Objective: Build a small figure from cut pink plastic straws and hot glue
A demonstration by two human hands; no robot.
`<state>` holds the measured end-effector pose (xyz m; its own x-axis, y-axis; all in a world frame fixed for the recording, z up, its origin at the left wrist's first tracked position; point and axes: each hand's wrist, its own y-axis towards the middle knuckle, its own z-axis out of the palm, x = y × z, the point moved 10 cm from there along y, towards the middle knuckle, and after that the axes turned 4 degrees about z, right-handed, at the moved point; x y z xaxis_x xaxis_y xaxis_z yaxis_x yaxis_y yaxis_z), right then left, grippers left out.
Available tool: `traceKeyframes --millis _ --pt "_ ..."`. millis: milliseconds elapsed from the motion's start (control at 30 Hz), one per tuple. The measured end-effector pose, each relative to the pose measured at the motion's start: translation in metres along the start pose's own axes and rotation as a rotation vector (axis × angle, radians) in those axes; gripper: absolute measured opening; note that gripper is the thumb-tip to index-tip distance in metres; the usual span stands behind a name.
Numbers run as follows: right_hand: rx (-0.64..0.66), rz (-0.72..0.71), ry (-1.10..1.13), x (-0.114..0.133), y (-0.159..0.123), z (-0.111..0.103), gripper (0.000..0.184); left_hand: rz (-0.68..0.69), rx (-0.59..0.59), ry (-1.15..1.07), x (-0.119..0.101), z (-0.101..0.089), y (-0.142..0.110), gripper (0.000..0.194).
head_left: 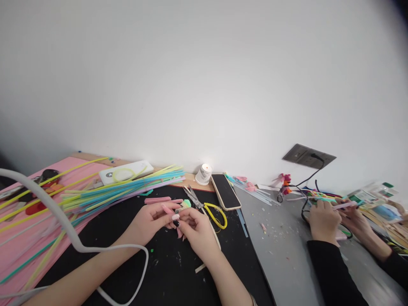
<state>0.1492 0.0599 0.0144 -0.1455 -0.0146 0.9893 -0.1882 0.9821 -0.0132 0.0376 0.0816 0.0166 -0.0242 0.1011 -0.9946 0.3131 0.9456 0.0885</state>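
My left hand (149, 222) and my right hand (198, 233) meet over the black mat (165, 272), fingers pinched together around a small pink-and-green craft piece (185, 204). Pink ends stick out below the fingertips, and much of the piece is hidden by the fingers. Just beyond my right hand lie scissors (219, 216) with yellow handles, blades spread. Short pink strips (157, 199) rest behind my left hand. A pale flat strip (214, 229) passes partly under my right hand.
A white cable (68, 225) loops across the left foreground over my left forearm. Colourful long strips (105, 193) and a white power bank (126, 172) lie left. A paper cup (203, 174) and phone (225, 191) stand behind. At right, another person's hands (325, 221) work near a black cord.
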Motion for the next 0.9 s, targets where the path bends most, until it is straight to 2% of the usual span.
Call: traceKeyframes --millis 167,267,367,567,667,767,900 --pt "-0.024 0.006 0.072 -0.003 0.003 -0.001 0.008 -0.077 0.074 -0.089 0.005 0.012 -0.003 0.035" --pt "-0.057 -0.020 0.053 0.002 0.002 -0.004 0.013 -0.117 0.110 -0.137 0.010 0.017 -0.004 0.045" --pt "-0.032 -0.017 0.025 0.004 0.001 -0.003 0.009 -0.140 0.127 -0.162 0.013 0.019 -0.005 0.050" --pt "-0.047 0.071 0.012 -0.008 0.004 -0.006 0.007 -0.115 0.175 -0.161 0.011 0.024 -0.006 0.051" --pt "0.016 0.097 0.043 -0.012 0.005 -0.001 0.009 -0.097 0.166 -0.150 0.010 0.023 -0.006 0.049" --pt "0.061 0.087 0.057 -0.011 0.004 0.004 0.012 -0.080 0.139 -0.126 0.010 0.020 -0.005 0.043" --pt "0.113 0.073 0.088 -0.009 0.002 0.010 0.012 -0.029 0.161 -0.093 0.004 0.021 -0.004 0.031"
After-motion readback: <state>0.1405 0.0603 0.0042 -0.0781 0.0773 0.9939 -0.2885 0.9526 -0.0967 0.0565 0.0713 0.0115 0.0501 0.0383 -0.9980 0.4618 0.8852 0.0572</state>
